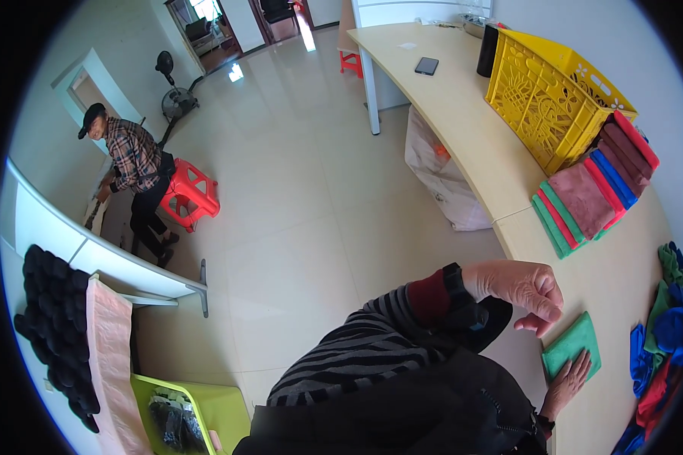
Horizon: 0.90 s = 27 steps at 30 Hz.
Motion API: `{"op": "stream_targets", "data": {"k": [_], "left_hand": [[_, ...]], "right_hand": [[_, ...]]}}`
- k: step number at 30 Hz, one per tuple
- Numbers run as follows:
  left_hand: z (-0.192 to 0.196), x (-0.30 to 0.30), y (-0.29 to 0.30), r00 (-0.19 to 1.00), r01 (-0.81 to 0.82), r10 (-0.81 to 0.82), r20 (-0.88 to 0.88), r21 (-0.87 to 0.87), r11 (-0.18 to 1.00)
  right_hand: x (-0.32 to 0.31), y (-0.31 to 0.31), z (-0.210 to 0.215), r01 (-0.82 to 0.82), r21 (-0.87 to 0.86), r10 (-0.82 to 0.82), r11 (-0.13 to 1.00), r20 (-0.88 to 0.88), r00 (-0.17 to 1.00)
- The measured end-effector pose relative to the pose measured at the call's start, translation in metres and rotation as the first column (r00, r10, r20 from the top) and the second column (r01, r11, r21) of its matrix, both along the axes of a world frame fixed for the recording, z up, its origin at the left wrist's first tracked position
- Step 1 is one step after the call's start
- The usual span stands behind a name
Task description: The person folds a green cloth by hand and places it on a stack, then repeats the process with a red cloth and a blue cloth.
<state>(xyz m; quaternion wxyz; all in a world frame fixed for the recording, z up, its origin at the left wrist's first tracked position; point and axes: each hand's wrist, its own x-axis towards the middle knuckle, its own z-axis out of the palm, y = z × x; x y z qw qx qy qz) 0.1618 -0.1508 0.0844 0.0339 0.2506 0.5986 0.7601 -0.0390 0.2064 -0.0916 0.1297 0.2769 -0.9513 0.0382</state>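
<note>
On the table at the right lies a folded green cloth (568, 345). My right hand (571, 381) rests flat on its near part, fingers stretched out. Just beyond the cloth, around the table edge, my left hand (517, 290) hovers with its fingers curled in, and nothing shows in them. A stack of folded cloths (584, 193) in green, red, pink, blue and maroon sits farther along the table. Loose, crumpled blue, green and red cloths (671, 326) are heaped at the far right.
A yellow openwork plastic crate (542, 98) stands behind the stack, with a phone (426, 66) to its left. A white sack (440, 174) is under the table (463, 129). At left, a person (136, 163) sits on a red stool (190, 193). A lime-green bin (231, 406) stands lower left.
</note>
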Motion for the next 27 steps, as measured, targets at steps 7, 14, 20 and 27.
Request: {"op": "stream_targets", "data": {"k": [7, 14, 20, 27], "left_hand": [[-0.007, -0.010, 0.005, 0.998, 0.008, -0.008, 0.063, 0.009, 1.000], [-0.013, -0.019, 0.009, 0.997, -0.004, 0.005, 0.082, -0.009, 1.000], [-0.023, -0.031, 0.014, 0.997, -0.004, 0.004, 0.071, 0.001, 1.000], [-0.032, -0.042, 0.019, 0.995, 0.013, -0.016, 0.097, 0.024, 1.000]], "right_hand": [[-0.002, 0.001, -0.003, -0.001, -0.009, 0.001, 1.000, -0.005, 1.000], [0.005, -0.005, 0.006, 0.025, 0.000, -0.025, 1.000, 0.029, 0.999], [0.005, -0.005, 0.007, 0.030, -0.006, -0.030, 1.000, 0.047, 0.998], [0.004, -0.003, 0.005, 0.019, -0.003, -0.019, 1.000, 0.033, 0.999]]}}
